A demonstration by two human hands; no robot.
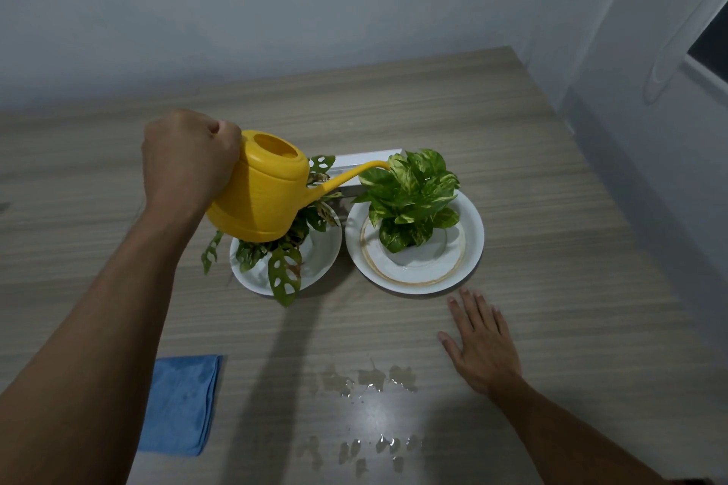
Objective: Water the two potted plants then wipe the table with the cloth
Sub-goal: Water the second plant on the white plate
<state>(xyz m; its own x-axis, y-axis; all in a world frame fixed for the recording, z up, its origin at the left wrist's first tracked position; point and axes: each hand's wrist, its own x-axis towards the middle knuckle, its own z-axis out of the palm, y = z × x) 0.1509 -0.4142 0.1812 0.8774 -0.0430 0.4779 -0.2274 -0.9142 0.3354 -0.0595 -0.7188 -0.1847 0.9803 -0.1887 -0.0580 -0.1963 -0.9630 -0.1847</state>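
Observation:
My left hand point(189, 161) grips the handle of a yellow watering can point(262, 195), held tilted above the left plant. Its spout tip reaches the top leaves of the right plant point(411, 197), a bushy green-and-yellow one in a white pot on a gold-rimmed white plate point(468, 244). The left plant point(283, 268), with holed leaves, stands on a smaller white plate point(325, 252) and is partly hidden by the can. My right hand point(482, 346) lies flat on the table, fingers spread, just in front of the right plate. A folded blue cloth point(181, 402) lies near the front left.
The wooden table point(551, 209) has puddles of water point(368, 380) and more drops point(370, 449) near the front edge. A white box point(354, 163) sits behind the plants. Walls close off the back and right side.

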